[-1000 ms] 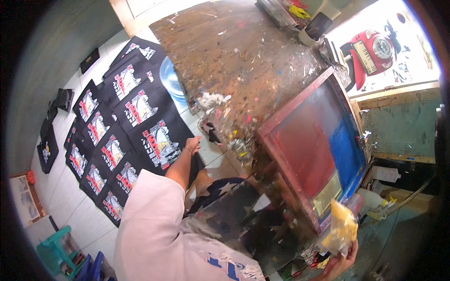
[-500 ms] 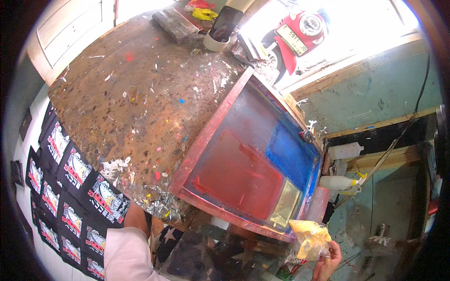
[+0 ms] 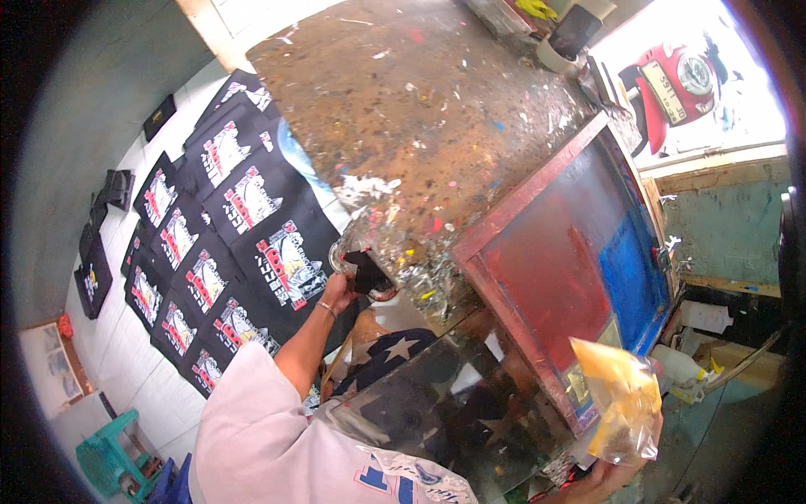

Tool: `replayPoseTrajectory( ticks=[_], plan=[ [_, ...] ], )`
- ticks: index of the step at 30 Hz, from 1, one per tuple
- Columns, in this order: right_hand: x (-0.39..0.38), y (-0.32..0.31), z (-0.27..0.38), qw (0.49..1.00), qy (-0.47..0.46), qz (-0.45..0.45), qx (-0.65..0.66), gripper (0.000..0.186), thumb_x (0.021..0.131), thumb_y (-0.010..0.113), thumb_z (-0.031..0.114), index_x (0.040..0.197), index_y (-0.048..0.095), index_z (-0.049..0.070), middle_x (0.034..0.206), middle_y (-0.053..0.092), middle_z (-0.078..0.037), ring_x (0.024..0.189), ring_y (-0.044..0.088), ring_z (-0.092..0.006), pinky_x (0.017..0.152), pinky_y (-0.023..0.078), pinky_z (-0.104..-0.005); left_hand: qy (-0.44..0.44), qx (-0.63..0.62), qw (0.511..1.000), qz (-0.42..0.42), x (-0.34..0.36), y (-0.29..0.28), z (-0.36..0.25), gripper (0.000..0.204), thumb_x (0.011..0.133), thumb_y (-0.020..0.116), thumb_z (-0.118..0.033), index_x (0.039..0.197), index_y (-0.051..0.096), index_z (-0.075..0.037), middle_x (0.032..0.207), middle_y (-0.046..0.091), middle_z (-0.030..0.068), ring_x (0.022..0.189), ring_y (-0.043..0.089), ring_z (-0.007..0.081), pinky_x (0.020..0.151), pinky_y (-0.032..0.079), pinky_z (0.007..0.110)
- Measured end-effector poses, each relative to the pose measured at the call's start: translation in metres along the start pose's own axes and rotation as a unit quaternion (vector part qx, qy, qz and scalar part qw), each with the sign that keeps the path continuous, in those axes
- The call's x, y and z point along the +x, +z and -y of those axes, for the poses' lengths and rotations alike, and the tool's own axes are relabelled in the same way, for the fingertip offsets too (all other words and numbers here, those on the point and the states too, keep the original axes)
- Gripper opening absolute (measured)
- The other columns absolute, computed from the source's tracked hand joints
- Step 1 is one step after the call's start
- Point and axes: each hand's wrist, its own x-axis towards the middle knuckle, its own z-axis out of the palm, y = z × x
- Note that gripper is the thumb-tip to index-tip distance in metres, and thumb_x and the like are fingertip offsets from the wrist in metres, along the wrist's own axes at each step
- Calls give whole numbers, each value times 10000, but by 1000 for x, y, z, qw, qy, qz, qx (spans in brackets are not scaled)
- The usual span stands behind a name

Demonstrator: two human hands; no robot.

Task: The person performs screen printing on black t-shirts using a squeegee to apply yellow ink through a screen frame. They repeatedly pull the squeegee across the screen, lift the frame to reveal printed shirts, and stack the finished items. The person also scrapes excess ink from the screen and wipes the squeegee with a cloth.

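At the table's near left edge, my left hand [image 3: 338,294] is closed on the rim of a clear-edged container with black inside [image 3: 368,273]; whether the black is ink or something else I cannot tell. On the right, my right hand [image 3: 617,476] grips a clear plastic bag with yellow contents [image 3: 617,395], which partly hides the fingers. The bag hangs in front of the lower corner of a red-framed printing screen [image 3: 478,238]. Red and blue areas cover the screen's mesh, and a small yellowish patch [image 3: 578,382] lies near its lower corner.
The worktable [image 3: 378,109] is spotted with dried paint. Printed black fabric pieces [image 3: 227,151] lie in rows on the left floor. Nearer are a dark glossy panel [image 3: 437,403] and star-patterned cloth [image 3: 386,357]. White bottles [image 3: 678,364] stand right; a green stool [image 3: 109,449] is lower left.
The view has swung left, bringing more floor and fabric pieces in. My left hand, hidden before, now shows gripping the black-filled container. My right hand still holds the yellow bag, now nearer the screen.
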Motion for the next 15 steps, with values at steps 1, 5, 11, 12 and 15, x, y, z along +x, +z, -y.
replayPoseTrajectory(
  ticks=[1, 5, 11, 12, 15],
  plan=[
    [3, 14, -2, 1000, 0, 6, -5, 443, 1020, 578, 265, 1344, 581, -36, 1299, 649, -159, 1166, 654, -279, 1032, 524, -411, 10, 13, 1000, 1, -28, 8, -10, 312, 906, 501, -36, 1208, 578, -51, 1000, 678, 102, 838, 705, 269, 694, 622, 512],
    [0, 94, 4, 950, -108, 279, -90, 387, 996, 621, 221, 1277, 623, -45, 1194, 698, -131, 1106, 673, -230, 975, 544, -375, 76, 32, 996, -42, -94, -15, -21, 280, 894, 538, -30, 1166, 584, -79, 948, 651, 59, 769, 686, 244, 657, 620, 478],
    [-68, 274, -31, 864, -139, 472, -108, 268, 841, 757, -16, 1106, 712, -16, 1008, 743, -123, 843, 719, -188, 794, 578, -329, 140, 33, 988, -61, -158, -45, -34, 228, 917, 588, -61, 1142, 602, -97, 806, 584, -6, 561, 527, 122, 580, 590, 406],
    [-76, 293, -45, 846, -186, 486, -115, 240, 843, 742, -8, 1082, 718, -6, 1009, 738, -152, 866, 725, -211, 802, 579, -338, 135, 51, 987, -70, -170, -49, -39, 237, 915, 588, -52, 1149, 599, -86, 823, 588, -1, 559, 524, 119, 586, 590, 392],
    [-95, 345, -92, 775, -318, 510, -195, 235, 841, 698, 32, 1070, 696, -21, 1031, 703, -222, 962, 721, -290, 834, 577, -370, 148, 65, 987, -19, -179, -103, -41, 307, 912, 559, -5, 1213, 597, -52, 942, 639, 29, 670, 598, 137, 661, 588, 352]
  ],
)
